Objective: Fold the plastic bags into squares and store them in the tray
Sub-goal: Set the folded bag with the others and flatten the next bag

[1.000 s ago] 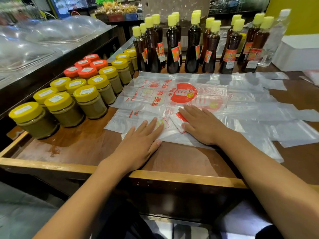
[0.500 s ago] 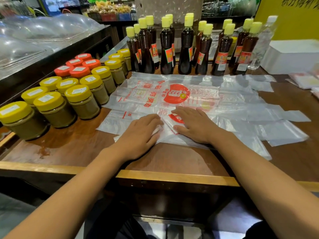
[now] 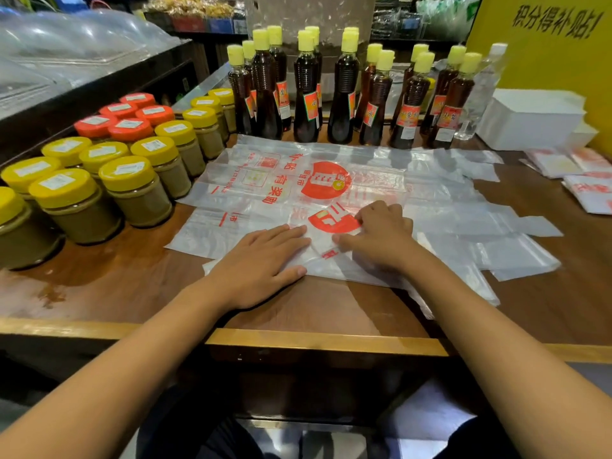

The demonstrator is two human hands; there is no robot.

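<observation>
The left hand (image 3: 261,260) lay flat, fingers straight, pressing the plastic bag (image 3: 298,193) beneath it. Just beside it, the right hand (image 3: 381,236) curled, pinching a folded flap (image 3: 331,221) ahead of the left fingertips.

Yellow sign (image 3: 549,44), black characters: 积分得补贴!. Plastic bag (image 3: 265,180), red print: 补贴 and 有奖励. Bottle labels (image 3: 405,115) and jar lid stickers (image 3: 58,182): too blurred to read.

— What do we have on the wooden counter (image 3: 139,286)?
— Plastic bags (image 3: 298,180) spread flat at its middle; jars (image 3: 132,190) with yellow and red lids at our left; dark bottles (image 3: 341,94) along the back; a white box (image 3: 530,120) and folded bags (image 3: 576,173) at the right.
</observation>
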